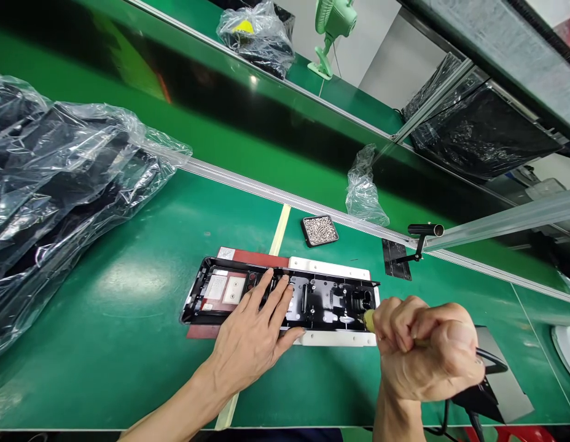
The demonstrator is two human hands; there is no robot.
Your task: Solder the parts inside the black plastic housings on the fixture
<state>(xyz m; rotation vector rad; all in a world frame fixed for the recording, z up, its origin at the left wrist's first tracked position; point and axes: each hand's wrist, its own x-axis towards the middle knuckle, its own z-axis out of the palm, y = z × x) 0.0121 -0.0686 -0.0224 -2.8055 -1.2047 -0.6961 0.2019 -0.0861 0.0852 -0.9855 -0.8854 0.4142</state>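
Observation:
A long black plastic housing lies on a red board with white fixture strips along its sides. My left hand rests flat across the housing's middle, fingers spread. At the housing's right end, my right hand is wrapped round an electric screwdriver. Only its yellowish nose shows, pointing into the housing, with a black cord loop behind the fist. The tip's contact with a screw is hidden. Behind the housing sits a small black tray full of tiny metal screws.
Plastic-wrapped black parts cover the left of the green bench. A metal rail runs along the back, with a crumpled clear bag beside it. A black bracket stands right; a grey-and-black device lies front right.

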